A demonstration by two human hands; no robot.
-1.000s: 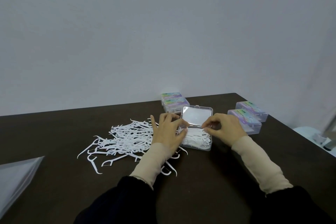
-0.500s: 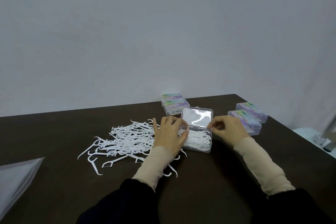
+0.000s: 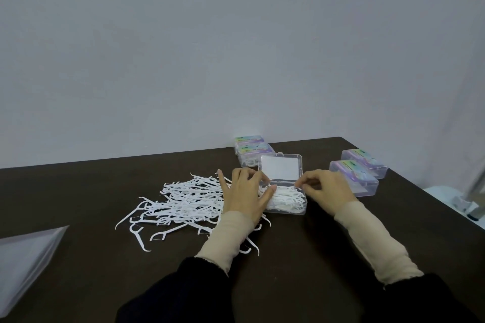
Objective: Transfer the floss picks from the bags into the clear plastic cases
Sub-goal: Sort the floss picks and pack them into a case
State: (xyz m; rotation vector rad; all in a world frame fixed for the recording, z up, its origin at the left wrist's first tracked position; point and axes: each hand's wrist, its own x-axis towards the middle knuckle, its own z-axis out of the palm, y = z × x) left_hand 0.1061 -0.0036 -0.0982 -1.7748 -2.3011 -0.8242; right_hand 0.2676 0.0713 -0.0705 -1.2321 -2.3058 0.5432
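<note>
A clear plastic case (image 3: 294, 211) lies open in the middle of the dark table, its lid (image 3: 280, 168) folded back and its tray full of white floss picks (image 3: 287, 198). My left hand (image 3: 245, 196) rests flat over the case's left end, with the thumb lying on the picks inside. My right hand (image 3: 324, 189) sits at the case's right rim, its curled fingertips pinching the edge near the hinge. A loose pile of floss picks (image 3: 183, 199) spreads over the table to the left of my left hand.
Two closed cases (image 3: 253, 150) with coloured labels stand behind the open one by the wall. Two more closed cases (image 3: 354, 178) sit to the right. An empty plastic bag (image 3: 23, 262) lies at the table's left front. The table's right edge (image 3: 420, 191) runs diagonally.
My right hand drew back from the picks inside the case to its right rim. My left hand stayed on the case's left end, the thumb shifting over the picks.
</note>
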